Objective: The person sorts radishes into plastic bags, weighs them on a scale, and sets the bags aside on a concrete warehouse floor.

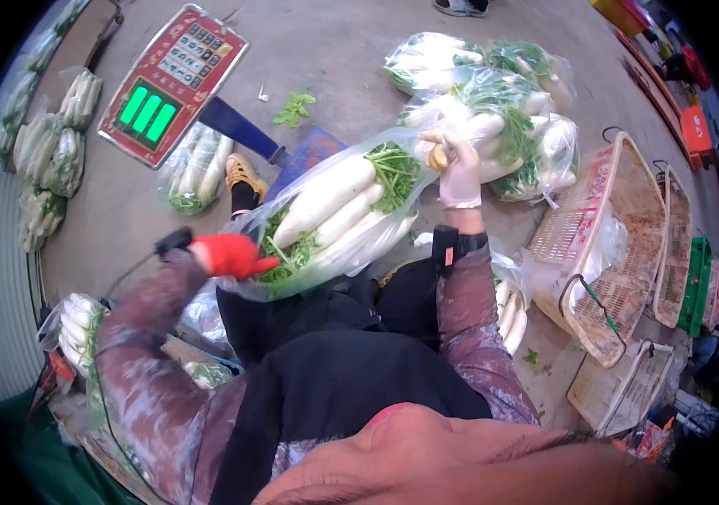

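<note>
A clear plastic bag (pixel 351 209) of long white radishes with green leaves lies slantwise before me, above my lap. My right hand (pixel 458 175), in a pale glove with yellowish fingertips, is closed on the bag's gathered upper right end. At its lower left end my left hand (pixel 231 255), in a red glove, grips the bag beside the leaves; some of its fingers are hidden. Behind the bag stands a weighing scale, its blue platform (pixel 319 151) partly covered and its red display panel (pixel 172 84) lit green.
Several bagged radishes (pixel 481 109) are heaped at the far right. More radish bags lie at the left (pixel 52 151) and beside the scale post (pixel 197 168). Plastic crates (pixel 574 227) stand at the right. Loose leaves (pixel 295 109) lie on the floor.
</note>
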`<act>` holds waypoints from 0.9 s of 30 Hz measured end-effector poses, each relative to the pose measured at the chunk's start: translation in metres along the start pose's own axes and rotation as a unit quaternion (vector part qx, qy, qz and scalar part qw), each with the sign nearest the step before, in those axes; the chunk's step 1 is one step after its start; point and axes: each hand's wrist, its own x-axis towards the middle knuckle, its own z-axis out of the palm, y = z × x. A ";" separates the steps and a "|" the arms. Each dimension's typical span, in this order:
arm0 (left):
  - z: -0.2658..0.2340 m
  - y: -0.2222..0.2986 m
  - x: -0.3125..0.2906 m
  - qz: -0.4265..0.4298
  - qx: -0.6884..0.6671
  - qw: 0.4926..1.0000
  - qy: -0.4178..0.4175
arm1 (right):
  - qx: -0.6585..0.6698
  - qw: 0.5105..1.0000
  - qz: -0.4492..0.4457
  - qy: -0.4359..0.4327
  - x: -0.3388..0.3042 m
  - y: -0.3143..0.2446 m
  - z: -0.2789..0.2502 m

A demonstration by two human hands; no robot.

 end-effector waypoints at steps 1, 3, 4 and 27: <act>-0.025 -0.003 -0.034 -0.008 0.028 0.998 -0.064 | -0.050 0.998 -0.040 0.017 0.008 -0.005 0.008; -0.050 -0.025 -0.083 0.128 0.198 0.968 0.085 | -0.142 0.982 -0.112 0.051 0.020 -0.013 0.039; -0.063 -0.034 -0.096 0.121 0.212 0.964 0.108 | -0.155 0.979 -0.126 0.037 0.020 -0.020 0.054; 0.135 0.092 0.246 -0.060 0.000 0.944 0.324 | -0.065 0.995 -0.076 0.028 -0.026 0.010 0.029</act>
